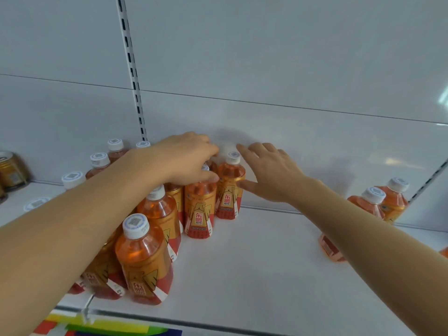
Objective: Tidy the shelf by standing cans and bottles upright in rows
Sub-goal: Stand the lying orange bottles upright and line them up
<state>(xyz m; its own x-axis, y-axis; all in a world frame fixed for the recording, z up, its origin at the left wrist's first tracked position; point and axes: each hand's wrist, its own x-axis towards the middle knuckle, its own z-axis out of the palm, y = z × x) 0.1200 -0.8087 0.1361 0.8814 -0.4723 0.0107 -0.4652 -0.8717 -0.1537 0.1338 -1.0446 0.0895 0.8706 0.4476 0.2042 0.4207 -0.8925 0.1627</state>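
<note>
the white shelf (254, 258) has a wide bare stretch through its middle and right, bounded by a clear plastic front lip (145, 314) near the viewer and a white back panel (291, 69) behind, with a slotted upright rail (132, 69) running down the panel at left.

upright orange bottles crowd the left half in rows, white caps up. the rearmost bottle at the right end of the group (229, 187) stands close to the back panel; just in front of it stands a second bottle (200, 209), both showing red and gold labels with chinese lettering. a nearer bottle (144, 258) stands toward the front lip. at far right two more bottles (378, 204) lean or lie near the shelf's end, well apart from the group. a gold can (11, 170) sits at the far left edge.

the left hand (186, 158) reaches over the caps, fingers curled down around the top of a bottle behind the second one; its grip is partly hidden. the right hand (269, 170) is spread, fingers straight, thumb touching the rearmost bottle's shoulder.

the bottles are smooth clear plastic, ribbed at the shoulder, filled with amber liquid.
</note>
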